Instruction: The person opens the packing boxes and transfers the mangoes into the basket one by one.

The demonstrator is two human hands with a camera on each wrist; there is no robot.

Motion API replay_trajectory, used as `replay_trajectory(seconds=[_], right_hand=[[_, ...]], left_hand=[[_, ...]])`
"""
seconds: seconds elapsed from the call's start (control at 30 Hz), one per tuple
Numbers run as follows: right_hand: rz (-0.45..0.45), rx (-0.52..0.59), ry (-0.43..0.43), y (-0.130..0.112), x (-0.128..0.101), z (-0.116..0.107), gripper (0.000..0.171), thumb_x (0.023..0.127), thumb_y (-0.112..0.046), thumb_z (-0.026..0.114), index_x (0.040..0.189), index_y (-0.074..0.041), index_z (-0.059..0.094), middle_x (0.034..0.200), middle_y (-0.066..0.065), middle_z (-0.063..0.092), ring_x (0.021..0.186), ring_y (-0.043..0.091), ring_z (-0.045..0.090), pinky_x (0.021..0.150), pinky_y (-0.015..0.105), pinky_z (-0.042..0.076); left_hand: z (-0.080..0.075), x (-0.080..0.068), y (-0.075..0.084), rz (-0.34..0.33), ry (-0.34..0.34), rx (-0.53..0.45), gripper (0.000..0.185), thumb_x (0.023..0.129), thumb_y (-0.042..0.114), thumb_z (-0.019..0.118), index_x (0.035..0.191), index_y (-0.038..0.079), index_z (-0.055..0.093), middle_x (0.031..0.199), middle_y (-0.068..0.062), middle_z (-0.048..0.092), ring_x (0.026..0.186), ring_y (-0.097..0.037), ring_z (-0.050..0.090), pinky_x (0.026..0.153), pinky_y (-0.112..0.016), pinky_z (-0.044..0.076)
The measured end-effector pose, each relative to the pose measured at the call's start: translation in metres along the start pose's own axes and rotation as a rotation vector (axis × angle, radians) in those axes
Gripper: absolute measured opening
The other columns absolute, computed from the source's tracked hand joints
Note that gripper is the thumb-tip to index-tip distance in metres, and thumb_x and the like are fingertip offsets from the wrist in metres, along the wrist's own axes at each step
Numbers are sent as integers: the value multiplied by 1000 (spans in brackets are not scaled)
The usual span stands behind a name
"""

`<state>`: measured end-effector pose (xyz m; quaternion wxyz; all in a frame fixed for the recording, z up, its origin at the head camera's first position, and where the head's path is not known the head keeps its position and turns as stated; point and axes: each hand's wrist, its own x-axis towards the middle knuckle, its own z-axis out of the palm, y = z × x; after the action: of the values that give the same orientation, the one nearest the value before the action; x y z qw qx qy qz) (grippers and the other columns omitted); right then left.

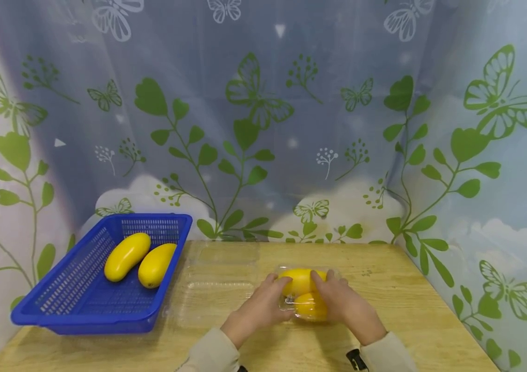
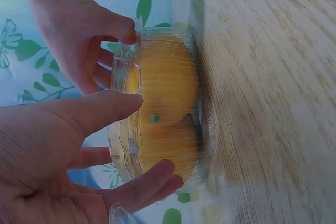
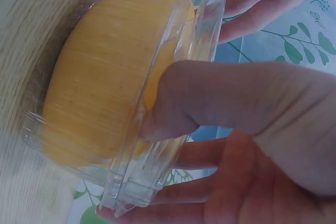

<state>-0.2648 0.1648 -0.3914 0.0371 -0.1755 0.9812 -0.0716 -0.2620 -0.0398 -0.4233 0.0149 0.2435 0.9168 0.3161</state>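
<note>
A clear plastic clamshell box [image 1: 291, 300] stands on the table with two yellow mangoes, an upper mango [image 1: 299, 281] and a nearer mango [image 1: 309, 306], inside. My left hand [image 1: 263, 306] grips its left side; in the left wrist view the thumb lies at the rim and fingertips touch the side wall. On the right side my right hand [image 1: 348, 306] holds the box, its bent thumb pressing the rim in the right wrist view and other fingers at the far edge. The lid appears folded over the fruit; whether its edge is latched I cannot tell.
At the left a blue plastic basket [image 1: 105, 326] holds two more yellow mangoes [image 1: 127, 257]. Between basket and box lies an open clear plastic container [image 1: 220, 285], hard to see against the wooden table [image 1: 384, 268]. A patterned curtain [image 1: 263, 155] hangs behind and at both sides.
</note>
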Motion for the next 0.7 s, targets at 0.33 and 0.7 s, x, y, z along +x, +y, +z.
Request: replay_trajectory(seconds=[0.33, 0.7], right_hand=[[6, -5, -15, 0, -1, 0, 76, 83, 17, 72, 151, 2, 41, 148, 48, 34, 124, 69, 46, 92, 72, 52], [19, 6, -36, -1, -2, -1, 81, 81, 19, 73, 153, 1, 39, 151, 48, 31, 128, 69, 43, 95, 74, 49]], left_hand=[[-1, 0, 1, -9, -1, -3, 73, 89, 24, 82, 151, 8, 48, 158, -30, 39, 138, -51, 50, 105, -60, 52], [1, -2, 0, -7, 0, -15, 75, 88, 25, 83, 151, 7, 47, 159, -31, 37, 138, -54, 48, 104, -64, 51]])
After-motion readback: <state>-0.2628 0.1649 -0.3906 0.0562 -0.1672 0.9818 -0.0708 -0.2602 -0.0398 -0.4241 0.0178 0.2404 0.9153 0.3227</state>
